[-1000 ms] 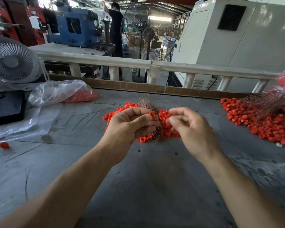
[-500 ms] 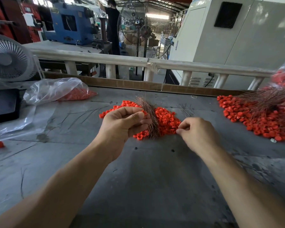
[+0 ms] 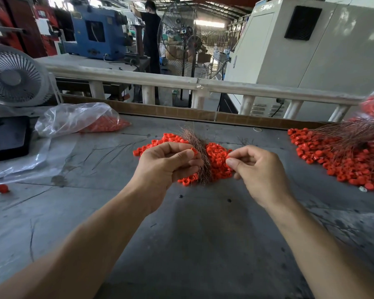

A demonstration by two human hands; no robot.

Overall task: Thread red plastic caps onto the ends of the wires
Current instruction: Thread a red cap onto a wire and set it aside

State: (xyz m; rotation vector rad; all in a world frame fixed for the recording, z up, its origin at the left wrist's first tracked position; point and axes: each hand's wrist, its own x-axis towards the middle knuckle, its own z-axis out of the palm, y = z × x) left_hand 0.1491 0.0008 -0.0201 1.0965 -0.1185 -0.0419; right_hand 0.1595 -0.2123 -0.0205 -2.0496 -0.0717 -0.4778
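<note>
**Right hand back up with something tiny, left one ready with a cap**

So half a second ago the right hand [image 3: 261, 169] was down low at the near edge of the cap pile [image 3: 217, 160], fingers pinched at the desk [image 3: 192, 234]. Now it has lifted and come back toward the left hand [image 3: 166, 167], so the two sit close together above the pile again. Looks like the pick is done and the threading bit is next, though that's a guess.

Grip-wise: the left hand's thumb and forefinger are closed on a single red cap [image 3: 193, 150], held right against the bundle of copper wires [image 3: 200, 156], which stands up out of the pile with the lower fingers curled near it. Whether those fingers actually clamp the bundle, can't tell. The right hand's thumb and forefinger are pressed together at the tips. Anything between them is too small to make out, so wire or cap, no idea.

Finished-looking wires with caps [image 3: 350, 160] are heaped off to the right, well apart.
</note>
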